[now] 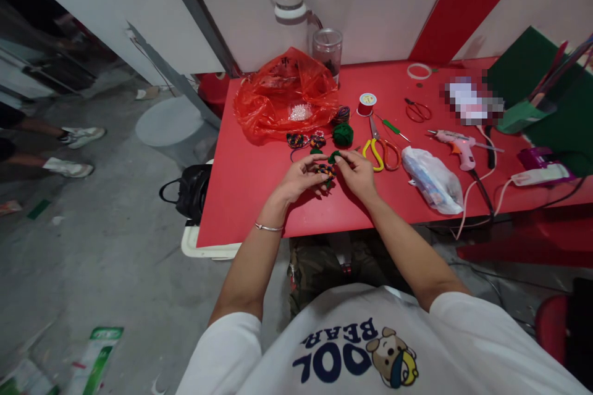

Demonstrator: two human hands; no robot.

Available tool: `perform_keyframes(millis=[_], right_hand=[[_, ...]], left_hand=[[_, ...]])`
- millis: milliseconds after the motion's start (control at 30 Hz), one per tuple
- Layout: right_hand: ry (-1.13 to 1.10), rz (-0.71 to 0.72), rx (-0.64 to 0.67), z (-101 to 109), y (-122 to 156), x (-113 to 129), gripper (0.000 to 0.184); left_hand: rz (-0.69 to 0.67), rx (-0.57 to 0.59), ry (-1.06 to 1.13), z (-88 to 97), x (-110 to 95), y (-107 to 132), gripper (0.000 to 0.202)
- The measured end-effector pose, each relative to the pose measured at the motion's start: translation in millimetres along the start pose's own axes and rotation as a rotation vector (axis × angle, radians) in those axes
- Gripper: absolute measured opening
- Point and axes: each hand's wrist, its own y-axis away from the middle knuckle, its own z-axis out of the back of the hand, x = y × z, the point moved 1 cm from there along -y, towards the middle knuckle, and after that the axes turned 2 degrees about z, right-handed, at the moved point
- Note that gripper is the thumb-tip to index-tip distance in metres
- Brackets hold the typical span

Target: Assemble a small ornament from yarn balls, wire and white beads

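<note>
My left hand (301, 180) is closed around a small multicoloured yarn piece (326, 170) with green strands hanging below it. Beside it, my right hand (356, 173) pinches a small dark green yarn piece (333, 157) close to the left fingertips. Whether the two pieces are joined is hidden by my fingers. Just beyond the hands lie a green yarn ball (343, 135) and multicoloured braided pieces (303, 139). To the right of my right hand are scissors (376, 147) with one yellow and one orange handle.
A red plastic bag (282, 99) holds a pack of clear beads (300, 112). Further right lie a red thread spool (365, 103), small red snips (418, 111), a green-handled hook (391, 127), a pink glue gun (458, 147) with its cable, and a white plastic bag (433, 180).
</note>
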Motion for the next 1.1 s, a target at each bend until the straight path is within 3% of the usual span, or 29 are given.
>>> perform_keyframes(millis=[267, 600, 867, 1100], right_hand=[[-0.044, 0.04, 0.049, -1.9, 3.0, 2.9, 0.026], [-0.184, -0.09, 0.059, -3.1, 3.5, 3.2, 0.031], [-0.23, -0.215, -0.054, -2.9, 1.9, 1.2, 0.039], [-0.236, -0.176, -0.032, -2.2, 1.6, 0.3, 0.042]], left_hand=[[-0.045, -0.045, -0.023, 1.3, 3.1, -3.2, 0.065], [-0.008, -0.067, -0.018, -3.4, -3.0, -1.8, 0.058], [0.014, -0.037, -0.039, -4.1, -2.3, 0.3, 0.048], [-0.035, 0.022, -0.049, -2.8, -1.7, 1.7, 0.078]])
